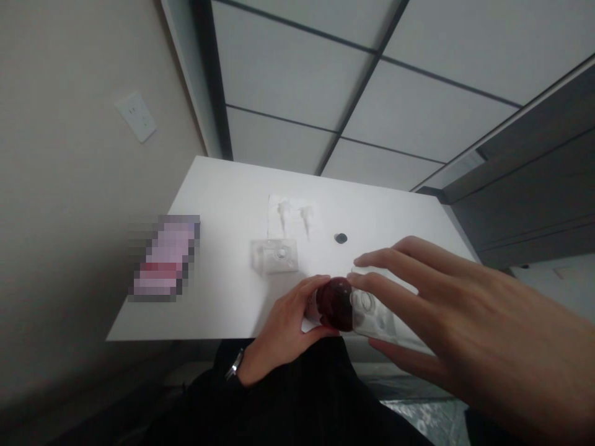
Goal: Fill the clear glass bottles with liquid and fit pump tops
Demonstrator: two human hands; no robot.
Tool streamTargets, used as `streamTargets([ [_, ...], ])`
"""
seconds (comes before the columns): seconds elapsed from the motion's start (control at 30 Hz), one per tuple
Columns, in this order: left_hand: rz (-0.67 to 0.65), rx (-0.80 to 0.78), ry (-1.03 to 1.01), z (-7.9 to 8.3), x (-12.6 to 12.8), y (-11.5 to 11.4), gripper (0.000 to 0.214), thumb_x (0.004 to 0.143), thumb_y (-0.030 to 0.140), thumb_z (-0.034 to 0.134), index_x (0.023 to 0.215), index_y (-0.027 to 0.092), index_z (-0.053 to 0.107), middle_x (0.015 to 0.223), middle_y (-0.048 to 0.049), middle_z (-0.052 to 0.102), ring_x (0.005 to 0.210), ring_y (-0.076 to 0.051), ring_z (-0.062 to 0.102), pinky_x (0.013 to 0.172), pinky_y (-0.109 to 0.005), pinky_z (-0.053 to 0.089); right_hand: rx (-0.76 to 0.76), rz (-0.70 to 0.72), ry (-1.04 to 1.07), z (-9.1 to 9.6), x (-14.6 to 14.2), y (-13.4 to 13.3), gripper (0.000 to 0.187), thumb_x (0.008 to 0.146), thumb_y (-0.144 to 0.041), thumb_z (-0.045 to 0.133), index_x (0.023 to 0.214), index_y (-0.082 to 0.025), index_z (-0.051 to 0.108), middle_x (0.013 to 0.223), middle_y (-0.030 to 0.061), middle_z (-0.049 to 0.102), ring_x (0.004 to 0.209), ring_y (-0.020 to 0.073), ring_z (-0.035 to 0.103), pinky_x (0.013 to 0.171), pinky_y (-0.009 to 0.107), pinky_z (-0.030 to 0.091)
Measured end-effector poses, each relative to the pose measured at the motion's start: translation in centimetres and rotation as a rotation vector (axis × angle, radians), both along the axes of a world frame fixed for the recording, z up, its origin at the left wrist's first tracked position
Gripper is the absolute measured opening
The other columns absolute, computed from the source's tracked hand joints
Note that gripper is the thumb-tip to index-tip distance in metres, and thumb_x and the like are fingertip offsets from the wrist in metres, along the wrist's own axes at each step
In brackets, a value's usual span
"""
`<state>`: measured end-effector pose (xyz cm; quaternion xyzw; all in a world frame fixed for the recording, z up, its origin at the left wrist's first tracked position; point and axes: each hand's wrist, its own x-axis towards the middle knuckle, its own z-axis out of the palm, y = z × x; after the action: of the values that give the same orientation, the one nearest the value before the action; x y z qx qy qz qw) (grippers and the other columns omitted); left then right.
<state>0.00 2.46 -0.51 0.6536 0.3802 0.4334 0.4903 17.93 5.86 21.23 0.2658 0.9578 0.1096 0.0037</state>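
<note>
At the near edge of the white table, the left hand wraps a dark red bottle while the right hand, fingers half-open, pinches a clear container touching it, likely light, rigid and slippery, best gripped around the sides.

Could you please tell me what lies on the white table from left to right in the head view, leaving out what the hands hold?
Blurred pink item → clear plastic container → two white pump tops on a clear sheet → small dark round spot.
</note>
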Motion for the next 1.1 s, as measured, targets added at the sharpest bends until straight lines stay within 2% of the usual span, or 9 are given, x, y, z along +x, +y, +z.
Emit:
streamTargets([
  [0.2,0.003,0.007,0.01,0.1,0.0,0.0,0.073,0.088,0.043,0.086,0.149,0.029,0.05,0.147,-0.0111,0.065,0.132,-0.033,0.065,0.113,-0.052,0.053,-0.066,-0.076,0.105,-0.5,1.7,-0.8,0.023,0.101,-0.026,0.061,0.122,-0.018,0.066,0.114,0.0128,0.077,0.098,0.0304,0.073,0.077,0.044,0.062],
  [0.3,0.004,0.016,0.029,0.0,0.1,-0.2,0.074,0.089,0.045,0.085,0.151,0.03,0.048,0.149,-0.012,0.063,0.134,-0.034,0.065,0.112,-0.051,0.055,-0.133,-0.14,0.221,-1.2,2.8,-1.3,0.028,0.108,-0.036,0.055,0.129,-0.019,0.064,0.12,0.0131,0.076,0.105,0.0294,0.073,0.081,0.043,0.063],
  [0.4,0.01,0.068,0.051,-0.3,0.1,-0.3,0.075,0.091,0.046,0.084,0.153,0.031,0.046,0.153,-0.0119,0.061,0.138,-0.033,0.062,0.116,-0.05,0.052,-0.2,-0.219,0.388,-2.8,4.3,-2.0,0.037,0.105,-0.047,0.06,0.133,-0.023,0.063,0.128,0.0123,0.074,0.113,0.0293,0.072,0.09,0.044,0.063],
  [0.53,0.042,0.1,0.1,-0.8,0.1,-0.4,0.078,0.09,0.043,0.084,0.155,0.031,0.044,0.154,-0.0117,0.06,0.138,-0.033,0.063,0.118,-0.05,0.052,-0.284,-0.375,0.807,-7.4,6.4,-3.8,0.048,0.094,-0.045,0.078,0.137,-0.03,0.064,0.139,0.01,0.071,0.128,0.031,0.068,0.113,0.052,0.053],
  [0.63,0.056,0.111,0.13,-1.0,0.1,-0.5,0.079,0.09,0.04,0.085,0.156,0.03,0.044,0.155,-0.0126,0.06,0.14,-0.034,0.062,0.119,-0.052,0.051,-0.342,-0.546,1.368,-12.5,7.3,-5.0,0.055,0.092,-0.049,0.079,0.141,-0.03,0.062,0.146,0.0122,0.066,0.139,0.0331,0.061,0.114,0.054,0.053],
  [0.73,0.067,0.1,0.135,-0.9,0.2,-0.6,0.08,0.088,0.038,0.086,0.154,0.028,0.043,0.155,-0.0137,0.059,0.141,-0.034,0.061,0.119,-0.054,0.05,-0.366,-0.639,1.652,-17.2,7.5,-5.5,0.058,0.087,-0.043,0.084,0.139,-0.03,0.062,0.145,0.0125,0.064,0.139,0.0317,0.06,0.116,0.054,0.052],
  [0.8,0.084,0.07,0.146,-0.8,0.3,-0.7,0.08,0.086,0.036,0.087,0.153,0.027,0.044,0.155,-0.0146,0.059,0.142,-0.035,0.06,0.119,-0.055,0.05,-0.34,-0.68,1.677,-19.7,7.5,-5.6,0.062,0.084,-0.038,0.087,0.139,-0.03,0.06,0.142,0.013,0.064,0.136,0.03,0.062,0.115,0.053,0.052],
  [0.9,0.099,0.021,0.187,-0.6,0.3,-0.6,0.081,0.084,0.032,0.088,0.152,0.026,0.044,0.155,-0.0151,0.058,0.143,-0.037,0.059,0.119,-0.057,0.05,-0.287,-0.719,1.58,-22.3,7.6,-5.8,0.066,0.086,-0.032,0.084,0.145,-0.027,0.054,0.143,0.0144,0.061,0.136,0.0288,0.061,0.115,0.053,0.053],
  [1.1,0.101,0.078,0.228,-0.5,0.4,-0.2,0.082,0.083,0.029,0.087,0.152,0.028,0.043,0.153,-0.014,0.06,0.141,-0.037,0.061,0.116,-0.056,0.052,-0.247,-0.746,1.393,-25.1,8.1,-7.0,0.069,0.09,-0.031,0.08,0.151,-0.024,0.048,0.144,0.0154,0.056,0.138,0.0309,0.059,0.116,0.055,0.051],
])
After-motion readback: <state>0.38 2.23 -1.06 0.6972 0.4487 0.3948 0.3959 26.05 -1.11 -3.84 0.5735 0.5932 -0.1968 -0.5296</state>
